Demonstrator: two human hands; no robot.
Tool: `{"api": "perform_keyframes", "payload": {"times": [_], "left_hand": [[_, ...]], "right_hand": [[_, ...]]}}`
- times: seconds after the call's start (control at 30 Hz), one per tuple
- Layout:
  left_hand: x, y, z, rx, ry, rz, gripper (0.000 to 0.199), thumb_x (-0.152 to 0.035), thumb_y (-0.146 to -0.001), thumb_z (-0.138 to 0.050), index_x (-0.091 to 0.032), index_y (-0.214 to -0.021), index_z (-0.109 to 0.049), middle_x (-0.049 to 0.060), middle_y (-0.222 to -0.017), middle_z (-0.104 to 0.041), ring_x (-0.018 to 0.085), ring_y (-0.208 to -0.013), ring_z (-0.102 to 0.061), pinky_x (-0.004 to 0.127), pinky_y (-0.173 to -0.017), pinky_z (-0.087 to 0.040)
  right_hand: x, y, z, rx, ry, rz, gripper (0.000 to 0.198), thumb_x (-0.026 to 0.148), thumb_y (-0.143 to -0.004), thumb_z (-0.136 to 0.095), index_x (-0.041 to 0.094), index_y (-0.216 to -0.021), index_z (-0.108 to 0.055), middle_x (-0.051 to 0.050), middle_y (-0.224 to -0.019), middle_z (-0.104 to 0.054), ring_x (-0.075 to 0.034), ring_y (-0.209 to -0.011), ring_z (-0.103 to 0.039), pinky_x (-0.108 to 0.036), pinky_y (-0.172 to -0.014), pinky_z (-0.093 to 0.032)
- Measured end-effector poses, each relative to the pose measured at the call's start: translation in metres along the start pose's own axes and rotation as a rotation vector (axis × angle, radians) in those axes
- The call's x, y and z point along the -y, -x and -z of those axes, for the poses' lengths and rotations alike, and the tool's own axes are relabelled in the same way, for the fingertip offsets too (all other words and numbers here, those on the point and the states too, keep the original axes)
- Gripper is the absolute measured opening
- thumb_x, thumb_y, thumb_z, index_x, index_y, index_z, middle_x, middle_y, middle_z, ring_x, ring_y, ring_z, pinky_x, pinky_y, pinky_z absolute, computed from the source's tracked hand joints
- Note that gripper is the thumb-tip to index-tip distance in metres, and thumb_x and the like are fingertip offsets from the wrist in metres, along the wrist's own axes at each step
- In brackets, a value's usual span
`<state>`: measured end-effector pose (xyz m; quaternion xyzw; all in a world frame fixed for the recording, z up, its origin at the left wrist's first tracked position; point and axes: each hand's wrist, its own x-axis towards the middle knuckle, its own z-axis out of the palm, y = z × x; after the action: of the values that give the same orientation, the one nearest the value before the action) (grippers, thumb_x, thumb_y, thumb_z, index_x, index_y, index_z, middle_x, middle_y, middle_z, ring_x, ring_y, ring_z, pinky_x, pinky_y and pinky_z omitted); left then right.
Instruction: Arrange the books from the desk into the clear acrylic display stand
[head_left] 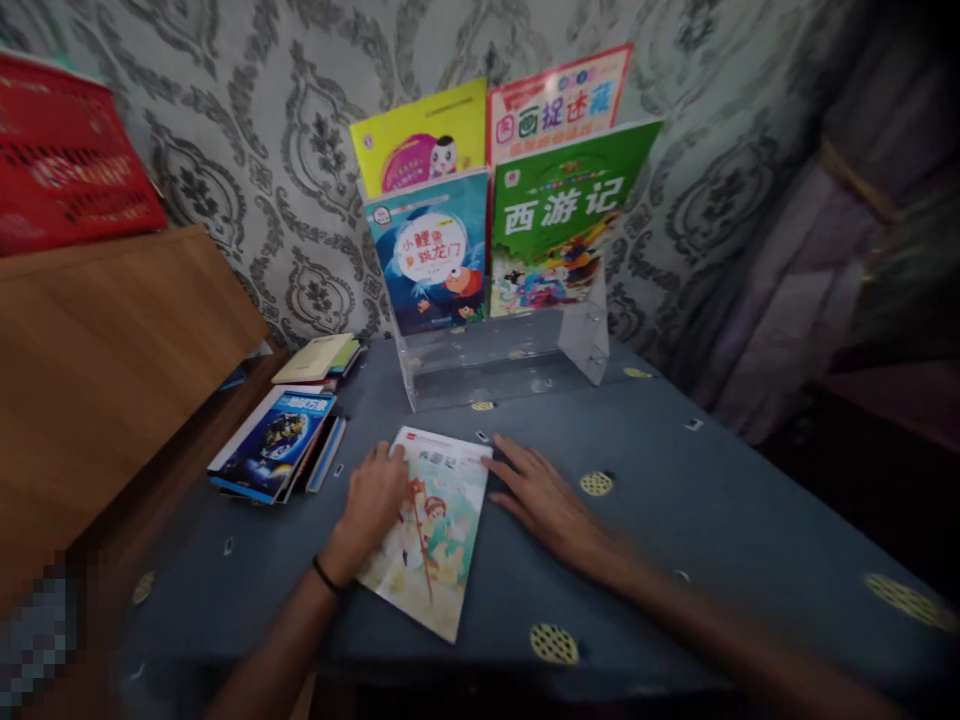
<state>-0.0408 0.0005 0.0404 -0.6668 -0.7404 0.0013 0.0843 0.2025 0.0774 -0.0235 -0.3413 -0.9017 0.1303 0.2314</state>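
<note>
We look down at a dark blue table [645, 440], where a pale picture book [433, 535] lies flat at the lower centre of the frame, cover up and slightly askew. Our left hand [375, 497] rests on its upper left edge with fingers bent; we cannot tell whether they grip it. Our right hand [546, 497] is open, palm down, one fingertip reaching the book's upper right edge. At upper centre, a clear stand [487, 385] holds a blue book [431, 250] and a green book [566, 225], with others behind. For good handling, we judge, both hands should press lightly and evenly from the two sides; pulling at one corner could crease the thin cover or twist the pages out of line.
</note>
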Motion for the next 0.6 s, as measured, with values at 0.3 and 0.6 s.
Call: {"api": "perform_keyframes", "payload": {"times": [0.3,0.6], "left_hand": [[0.001,-0.008,-0.011,-0.116,0.158,-0.204,0.023,-0.026,-0.099,-0.046,-0.018,-0.111,-0.064,0.012,-0.117,-0.066,0.026,-0.111,-0.06,0.04,-0.094,-0.051],[-0.015,-0.029,-0.083,-0.39,0.182,-0.262,0.039,-0.021,-0.099,-0.037,-0.025,-0.127,-0.064,0.008,-0.129,-0.068,0.025,-0.119,-0.064,0.046,-0.103,-0.051]], "right_hand": [[0.002,-0.022,-0.004,0.021,-0.086,-0.092,0.046,0.028,-0.102,-0.032,0.019,-0.141,-0.055,-0.013,-0.147,-0.056,-0.026,-0.141,-0.048,-0.056,-0.119,-0.034],[0.007,-0.014,-0.029,-0.059,0.095,-0.023,0.052,0.032,-0.099,-0.042,0.014,-0.147,-0.05,-0.018,-0.147,-0.054,-0.032,-0.139,-0.049,-0.053,-0.113,-0.045]]}}
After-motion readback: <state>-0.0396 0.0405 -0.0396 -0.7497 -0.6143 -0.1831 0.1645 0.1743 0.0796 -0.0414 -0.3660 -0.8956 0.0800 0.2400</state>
